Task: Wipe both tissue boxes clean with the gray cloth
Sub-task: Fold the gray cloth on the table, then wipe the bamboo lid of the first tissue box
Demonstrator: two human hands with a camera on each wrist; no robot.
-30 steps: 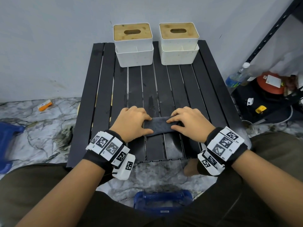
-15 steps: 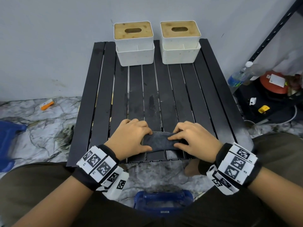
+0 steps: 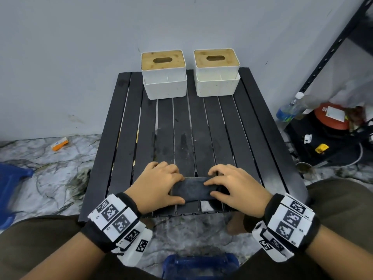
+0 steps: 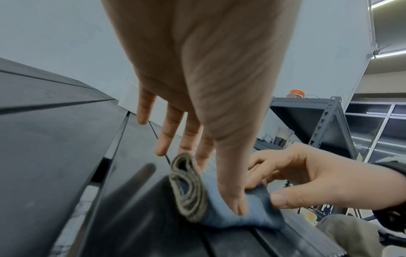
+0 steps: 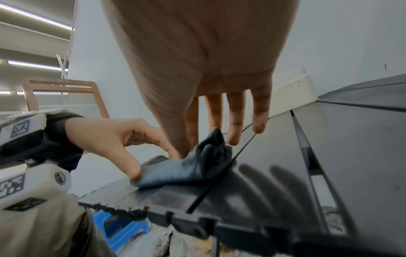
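Two white tissue boxes with wooden lids, the left box [image 3: 164, 77] and the right box [image 3: 217, 75], stand side by side at the far end of the black slatted table [image 3: 252, 138]. The folded gray cloth [image 3: 193, 189] lies close to the table's near edge. My left hand [image 3: 165, 184] pinches its left end, thumb on the near side and fingers behind. My right hand [image 3: 222, 186] pinches the right end the same way. In the left wrist view, my left hand [image 4: 226, 182] has its thumb on the cloth [image 4: 237, 213]. The right wrist view shows my right hand [image 5: 197, 121] over the cloth [image 5: 186, 168].
A plastic bottle [image 3: 288, 110], a red-lidded container [image 3: 331, 116] and small items sit on the floor by a metal rack at the right. A blue bin [image 3: 199, 265] stands between my knees. An orange packet [image 3: 59, 143] lies on the marble floor at the left.
Both hands have drawn the cloth toward me, closer to the table's near edge. The tissue boxes have not moved.
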